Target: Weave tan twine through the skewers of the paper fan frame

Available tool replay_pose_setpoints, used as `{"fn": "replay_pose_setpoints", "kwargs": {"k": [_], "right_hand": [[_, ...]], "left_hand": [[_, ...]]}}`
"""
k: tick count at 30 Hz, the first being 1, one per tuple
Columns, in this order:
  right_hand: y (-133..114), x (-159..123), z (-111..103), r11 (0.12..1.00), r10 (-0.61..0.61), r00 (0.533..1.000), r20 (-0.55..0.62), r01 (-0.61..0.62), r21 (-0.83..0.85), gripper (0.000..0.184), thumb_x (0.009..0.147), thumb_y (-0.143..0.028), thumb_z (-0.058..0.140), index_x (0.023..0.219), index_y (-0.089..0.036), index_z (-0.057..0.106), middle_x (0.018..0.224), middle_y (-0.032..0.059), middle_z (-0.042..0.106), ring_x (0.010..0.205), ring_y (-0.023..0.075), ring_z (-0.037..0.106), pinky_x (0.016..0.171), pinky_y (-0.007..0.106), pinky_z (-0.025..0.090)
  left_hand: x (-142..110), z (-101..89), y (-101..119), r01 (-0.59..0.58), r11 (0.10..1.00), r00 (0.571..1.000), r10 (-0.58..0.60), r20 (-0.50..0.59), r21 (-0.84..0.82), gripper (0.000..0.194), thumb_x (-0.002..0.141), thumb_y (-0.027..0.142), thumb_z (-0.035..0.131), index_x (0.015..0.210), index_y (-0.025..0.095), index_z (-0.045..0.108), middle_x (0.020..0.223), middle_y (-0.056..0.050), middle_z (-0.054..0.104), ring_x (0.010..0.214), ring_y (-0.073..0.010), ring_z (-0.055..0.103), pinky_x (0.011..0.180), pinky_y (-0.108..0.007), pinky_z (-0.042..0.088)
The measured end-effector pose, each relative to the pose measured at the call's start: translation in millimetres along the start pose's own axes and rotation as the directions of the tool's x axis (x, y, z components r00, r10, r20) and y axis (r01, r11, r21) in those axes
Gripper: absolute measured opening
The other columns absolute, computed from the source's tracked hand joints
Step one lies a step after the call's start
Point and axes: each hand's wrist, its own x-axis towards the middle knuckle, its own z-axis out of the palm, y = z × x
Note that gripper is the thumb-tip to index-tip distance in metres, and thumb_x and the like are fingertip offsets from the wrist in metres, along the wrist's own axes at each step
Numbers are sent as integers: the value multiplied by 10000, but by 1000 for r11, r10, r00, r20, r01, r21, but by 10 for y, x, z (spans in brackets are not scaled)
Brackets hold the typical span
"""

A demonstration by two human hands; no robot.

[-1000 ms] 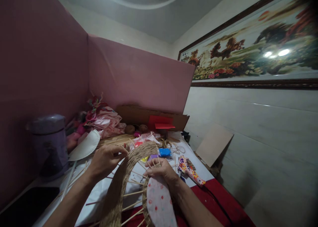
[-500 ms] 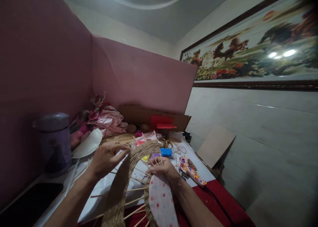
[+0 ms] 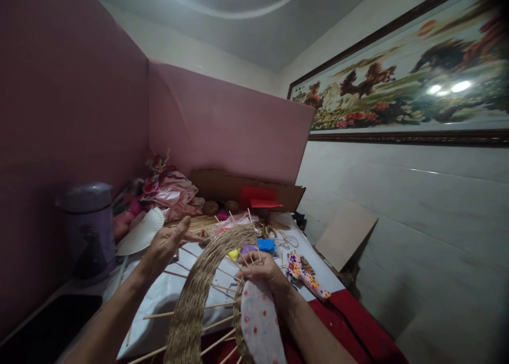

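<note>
Basketwork (image 3: 191, 295) seems under weaving: right fingers (image 3: 252, 270) hold its rim (image 3: 237, 313), left fingers (image 3: 182, 227) stand wide beside; next move probably needs pinching.

I've got a woven band (image 3: 186, 300) of rough, matt twisted fibre; sticks (image 3: 218, 342) look like bare wood, fairly smooth. Spotted cloth (image 3: 260, 319) by my grip: matt fabric, faintly creased. Also I see: blue packet (image 3: 266, 245), glossy plastic; cardboard strip (image 3: 214, 186), matt, ragged top edge; framed picture (image 3: 366, 101), glossy, reflecting lights; wall (image 3: 437, 210), smooth, slight shine; red cloth (image 3: 369, 321), matt; pink partition (image 3: 226, 125), smooth, low sheen.
</note>
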Motion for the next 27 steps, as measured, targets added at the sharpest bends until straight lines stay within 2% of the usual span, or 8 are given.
{"fn": "replay_pose_setpoints", "kwargs": {"k": [3, 8, 11, 17, 20, 22, 25, 27], "right_hand": [[9, 7, -11, 1000, -17, 1000, 15, 17, 19, 312, 497, -163, 791, 762, -99, 639, 625, 77, 695, 566, 145, 632, 607, 241, 429], [13, 14, -26, 999, -29, 999, 18, 28, 21, 325, 493, -191, 797, 762, -104, 638, 608, 70, 690, 573, 159, 635, 622, 259, 435], [-1, 9, -23, 999, -37, 999, 14, 37, 21, 306, 506, -186, 782, 764, -108, 639, 617, 72, 692, 575, 158, 633, 611, 254, 428], [-50, -33, 14, 999, -36, 999, -21, 36, 19, 290, 503, -177, 774, 752, -112, 640, 631, 73, 692, 569, 146, 620, 610, 243, 417], [-51, -55, 49, 999, -40, 997, -67, 42, 26, 299, 500, -184, 778, 754, -111, 638, 631, 78, 692, 560, 137, 612, 611, 232, 412], [-44, -63, 67, 997, -62, 993, -97, 66, 38, 304, 494, -185, 780, 751, -113, 636, 615, 68, 686, 543, 132, 603, 604, 231, 410], [-45, -71, 73, 994, -76, 991, -112, 84, 67, 293, 509, -179, 769, 759, -118, 630, 607, 54, 679, 540, 125, 594, 591, 222, 405], [-60, -76, 63, 993, -71, 990, -122, 81, 81, 287, 514, -162, 759, 766, -117, 628, 616, 56, 681, 554, 123, 593, 585, 214, 401]], "left_hand": [[-2, 8, -21, 131, 982, 983, -110, 150, -139, 590, 758, 602, 392, 611, 132, 715, 359, 29, 293, 369, -98, 280, 361, -227, 241], [-11, 40, -111, 239, 937, 961, -190, 204, -256, 716, 724, 723, 257, 569, 154, 662, 406, 48, 195, 386, -97, 184, 373, -245, 163], [-19, 53, -115, 254, 916, 955, -186, 231, -311, 747, 690, 767, 237, 546, 153, 636, 436, 62, 148, 403, -93, 165, 392, -244, 168], [-10, 45, -86, 263, 902, 944, -168, 283, -342, 746, 693, 758, 291, 615, 130, 688, 458, 56, 185, 415, -85, 167, 395, -239, 145], [-8, 40, -72, 322, 855, 924, -188, 334, -407, 747, 722, 729, 301, 643, 110, 710, 441, 49, 226, 404, -71, 153, 383, -239, 129], [-14, 34, -60, 372, 806, 909, -216, 356, -461, 731, 743, 707, 308, 633, 110, 715, 423, 31, 279, 402, -71, 211, 378, -230, 173], [-28, 25, -54, 394, 766, 909, -241, 341, -508, 672, 772, 657, 348, 604, 119, 716, 475, -36, 459, 471, -93, 360, 407, -219, 261], [-32, 28, -63, 402, 762, 910, -270, 314, -508, 653, 773, 644, 370, 596, 118, 714, 538, -68, 539, 491, -97, 382, 404, -220, 261]]}}
